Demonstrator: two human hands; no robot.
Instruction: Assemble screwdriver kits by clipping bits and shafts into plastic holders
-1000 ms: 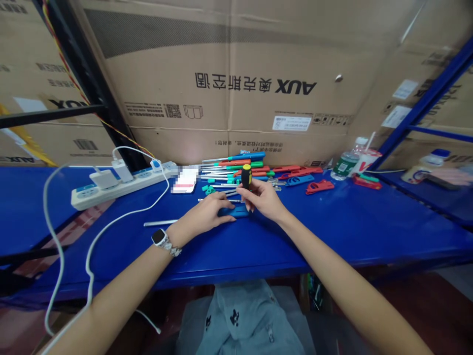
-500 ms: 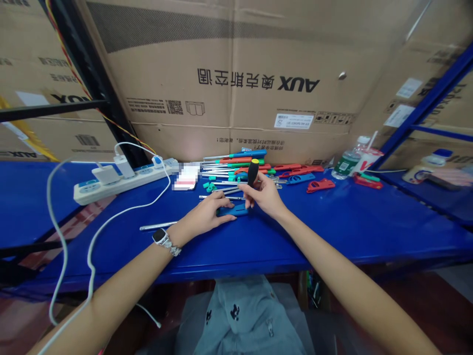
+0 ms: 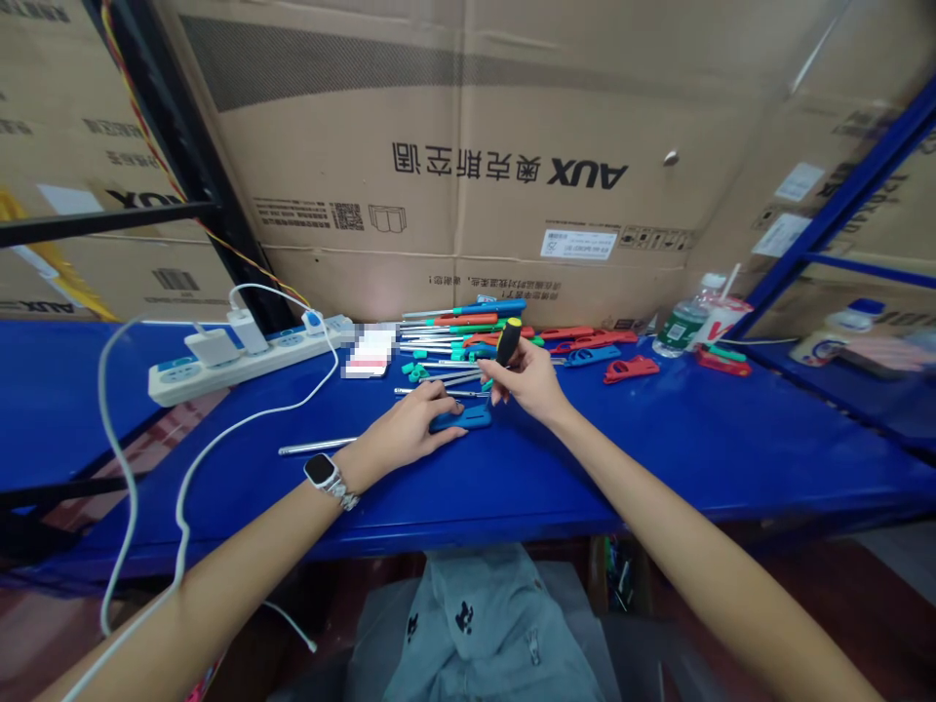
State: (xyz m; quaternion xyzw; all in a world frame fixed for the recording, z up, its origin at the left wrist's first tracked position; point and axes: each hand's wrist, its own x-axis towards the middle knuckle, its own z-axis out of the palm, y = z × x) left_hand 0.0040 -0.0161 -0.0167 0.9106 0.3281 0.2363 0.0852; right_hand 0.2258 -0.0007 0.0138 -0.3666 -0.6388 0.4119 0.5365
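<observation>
My left hand [image 3: 415, 426] pins a blue plastic handle piece [image 3: 468, 418] to the blue table, its fingers closed on the near and far sides. A screwdriver with a black and yellow handle [image 3: 508, 339] is held in my right hand [image 3: 532, 378]. It leans to the right, and its tip is down by the right end of the blue piece; whether they touch I cannot tell. Just beyond my hands lie several metal rods [image 3: 439, 392] and small green plastic parts [image 3: 416, 372]. Another metal rod [image 3: 316, 448] lies left of my left hand, partly hidden by the wrist.
A white power strip [image 3: 241, 363] with chargers and cables stands at the left. Red plastic pieces [image 3: 631, 369] and a blue one [image 3: 592, 355] lie right of the rods. A bottle [image 3: 680, 327] and a cup [image 3: 723, 317] stand farther right. Cardboard boxes [image 3: 468, 117] back the table [image 3: 621, 458].
My right hand has raised the screwdriver's lower end slightly and tilted its handle to the right. The left hand stays on the blue piece, whose right end now shows more.
</observation>
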